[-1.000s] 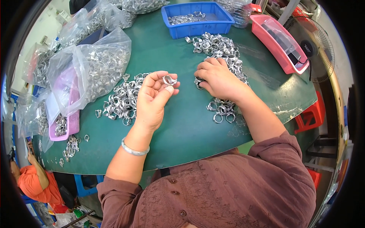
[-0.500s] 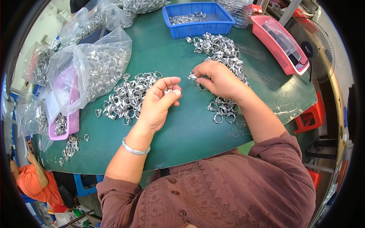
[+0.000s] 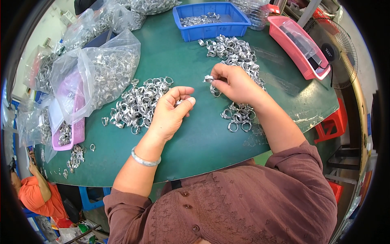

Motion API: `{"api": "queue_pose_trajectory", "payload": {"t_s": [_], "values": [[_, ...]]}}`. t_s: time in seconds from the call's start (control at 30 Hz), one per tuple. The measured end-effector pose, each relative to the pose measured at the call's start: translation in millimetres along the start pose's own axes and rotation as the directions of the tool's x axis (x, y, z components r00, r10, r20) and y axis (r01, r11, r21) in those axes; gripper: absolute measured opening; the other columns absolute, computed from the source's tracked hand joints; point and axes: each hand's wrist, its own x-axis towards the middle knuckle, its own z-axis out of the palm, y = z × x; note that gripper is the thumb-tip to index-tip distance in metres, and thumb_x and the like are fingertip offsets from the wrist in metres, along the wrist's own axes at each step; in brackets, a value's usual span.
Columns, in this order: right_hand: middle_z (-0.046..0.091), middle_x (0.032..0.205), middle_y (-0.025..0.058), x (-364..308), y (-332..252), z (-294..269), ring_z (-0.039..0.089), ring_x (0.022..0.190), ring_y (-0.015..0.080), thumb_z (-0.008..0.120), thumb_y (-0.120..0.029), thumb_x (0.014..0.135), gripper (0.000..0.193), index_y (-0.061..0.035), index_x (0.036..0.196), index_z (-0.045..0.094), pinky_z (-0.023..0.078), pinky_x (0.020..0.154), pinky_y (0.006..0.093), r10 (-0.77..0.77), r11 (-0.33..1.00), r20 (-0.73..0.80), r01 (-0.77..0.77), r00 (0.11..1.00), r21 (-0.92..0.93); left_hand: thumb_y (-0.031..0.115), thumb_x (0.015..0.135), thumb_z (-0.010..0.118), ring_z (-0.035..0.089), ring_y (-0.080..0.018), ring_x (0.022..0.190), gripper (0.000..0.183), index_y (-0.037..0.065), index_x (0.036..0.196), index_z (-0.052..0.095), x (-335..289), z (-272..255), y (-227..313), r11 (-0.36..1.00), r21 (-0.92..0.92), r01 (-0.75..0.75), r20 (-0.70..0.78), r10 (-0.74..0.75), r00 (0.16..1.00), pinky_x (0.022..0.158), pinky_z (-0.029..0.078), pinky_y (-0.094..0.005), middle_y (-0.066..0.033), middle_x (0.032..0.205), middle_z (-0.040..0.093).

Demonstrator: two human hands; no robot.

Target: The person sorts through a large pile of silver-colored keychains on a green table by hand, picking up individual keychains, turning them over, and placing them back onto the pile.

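while the left hand (image 3: 166, 114) curls round a part-hidden metal ring (image 3: 178, 103), the right hand (image 3: 235, 83) pinches a second ring (image 3: 208, 79) at twelve o'clock; the step appears to be pick-up, next calling for a steady grip.

- A green table (image 3: 195, 150) carries everything, its surface scuffed and worn near the right edge.
- On its left half lies a heap of silvery metal rings (image 3: 136, 103).
- Toward the right stretches a longer pile of similar rings (image 3: 235, 51), with a small cluster (image 3: 239, 118) nearer the front edge.
- A blue tray (image 3: 215, 32) stands at the back; a pink basket (image 3: 287, 51), back right.
- At left stands a purple basket (image 3: 78, 130), loose metal pieces (image 3: 76, 156) scattered before it.
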Motion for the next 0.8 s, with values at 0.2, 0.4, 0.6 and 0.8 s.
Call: {"api": "queue_pose_trajectory", "payload": {"t_s": [0.2, 0.4, 0.6, 0.8], "values": [[0.06, 0.079, 0.0095, 1.8, 16.6, -1.0, 0.057, 0.078, 0.0188, 0.064, -0.006, 0.073, 0.012, 0.0004, 0.081, 0.059, 0.044, 0.07, 0.0317, -0.111, 0.992, -0.043, 0.108, 0.993, -0.06, 0.011, 0.085, 0.057, 0.05, -0.0067, 0.07, 0.023, 0.0, 0.105, 0.056, 0.2, 2.0, 1.3, 0.999, 0.037, 0.016, 0.029, -0.017, 0.999, 0.062, 0.042, -0.02, 0.0001, 0.08, 0.055], [0.061, 0.08, 0.0063, 1.9, 17.5, -3.4, 0.055, 0.084, 0.0267, 0.066, -0.012, 0.068, 0.01, -0.0032, 0.072, 0.062, 0.041, 0.079, 0.0379, -0.268, 0.908, -0.031, 0.242, 0.963, -0.342, 0.011, 0.085, 0.056, 0.05, -0.0061, 0.068, 0.021, 0.0, 0.103, 0.057, 0.5, -0.5, -2.1, 0.996, 0.087, 0.005, 0.058, -0.01, 0.998, 0.06, 0.041, -0.0195, 0.0007, 0.078, 0.055], [0.061, 0.078, 0.0071, 2.2, 15.9, -5.2, 0.056, 0.077, 0.0241, 0.066, -0.011, 0.07, 0.011, -0.0013, 0.071, 0.061, 0.044, 0.071, 0.0353, -0.305, 0.907, -0.062, 0.271, 0.95, -0.322, 0.011, 0.086, 0.056, 0.049, -0.0057, 0.067, 0.02, 0.0, 0.103, 0.057, 0.0, 3.1, -1.6, 0.991, 0.136, 0.011, 0.068, -0.02, 0.997, 0.058, 0.041, -0.0192, 0.0008, 0.077, 0.055], [0.06, 0.078, 0.0078, -2.6, -0.2, 1.0, 0.057, 0.071, 0.0158, 0.065, -0.007, 0.077, 0.011, 0.0007, 0.084, 0.06, 0.045, 0.064, 0.0271, -0.152, 0.983, 0.002, 0.151, 0.988, 0.106, 0.015, 0.086, 0.057, 0.05, -0.0061, 0.068, 0.022, 0.001, 0.104, 0.057, -1.5, 3.8, -0.3, 0.995, 0.102, 0.002, 0.04, -0.006, 0.999, 0.058, 0.041, -0.0193, 0.0004, 0.077, 0.055]]}}
